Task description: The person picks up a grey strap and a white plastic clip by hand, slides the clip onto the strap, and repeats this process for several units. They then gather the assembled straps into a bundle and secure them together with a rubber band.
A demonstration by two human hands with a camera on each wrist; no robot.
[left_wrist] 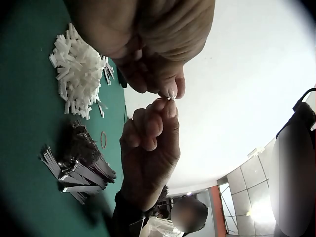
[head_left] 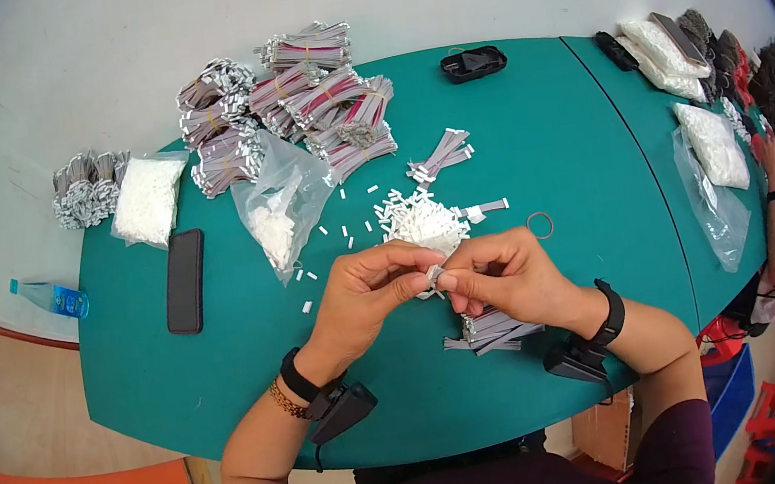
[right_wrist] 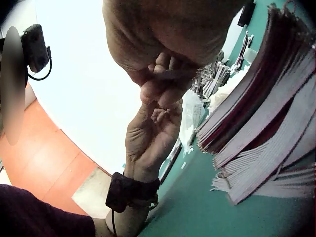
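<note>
Both hands meet above the green table (head_left: 389,398), fingertips almost together. Between thumb and index finger, my left hand (head_left: 360,294) pinches a small white piece (left_wrist: 171,97), mostly covered by the fingertips. My right hand (head_left: 514,274) pinches the end of a grey ribbon cable (right_wrist: 174,74), which runs back under its palm. Just beyond the fingers lies a heap of small white plastic pieces (head_left: 419,218). Below the right hand is a stack of grey ribbon cables (head_left: 497,327) with dark edges. A few more cables (head_left: 443,156) rest behind the heap.
Banded cable bundles (head_left: 330,103) are piled at the back left, near an opened plastic bag (head_left: 280,202) of white pieces. A full bag (head_left: 149,200), a phone (head_left: 185,282) and a bottle (head_left: 50,298) lie left. A rubber band (head_left: 540,225) lies right; another person's hands (head_left: 774,157) are far right.
</note>
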